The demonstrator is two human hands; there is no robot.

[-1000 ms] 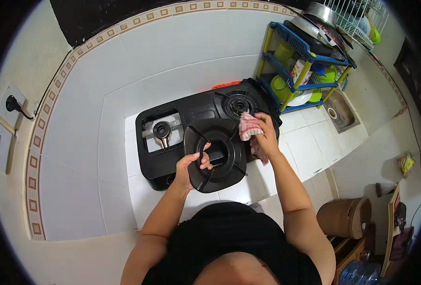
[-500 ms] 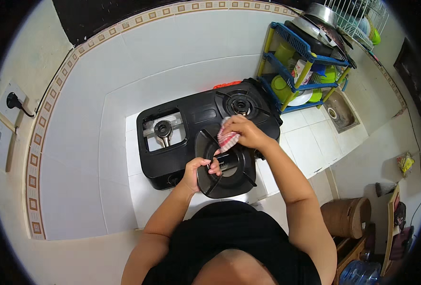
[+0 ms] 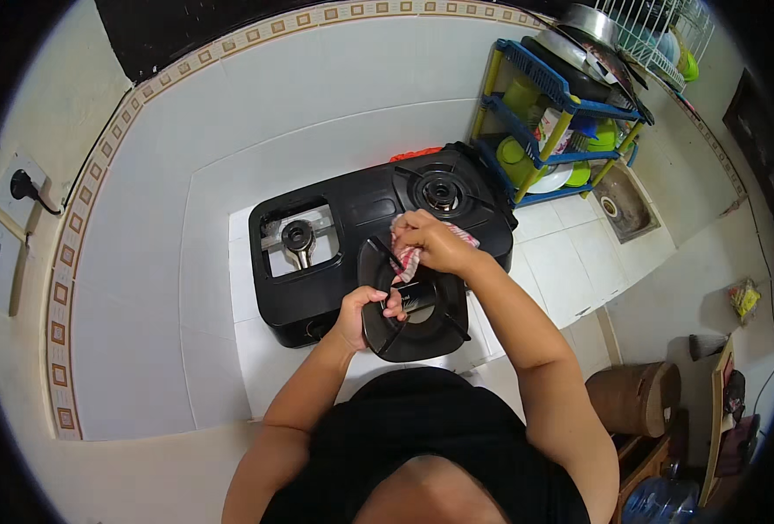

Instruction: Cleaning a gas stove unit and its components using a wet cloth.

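Observation:
My left hand (image 3: 362, 312) grips a black metal burner plate with support arms (image 3: 435, 327) by the rim of its centre hole, holding it tilted over the front of the black two-burner gas stove (image 3: 286, 301). My right hand (image 3: 435, 244) is closed on a red-and-white checked cloth (image 3: 407, 266), pressed to the plate's upper part. The stove's left burner (image 3: 298, 236) is exposed in a square opening, while the right burner (image 3: 441, 194) has its support in place.
A blue-and-yellow rack (image 3: 562, 157) of dishes and pans stands on the white tiled counter (image 3: 553, 253), beside a small sink (image 3: 627, 223). A brown bucket (image 3: 627, 397) and blue water jug (image 3: 662, 502) are low at right. A socket with plug (image 3: 22, 183) is on the left wall.
The plate moved right and slightly down, then stayed nearly still. My right hand with the cloth moved left onto the plate's upper left part, its fingers now slightly further left than half a second ago.

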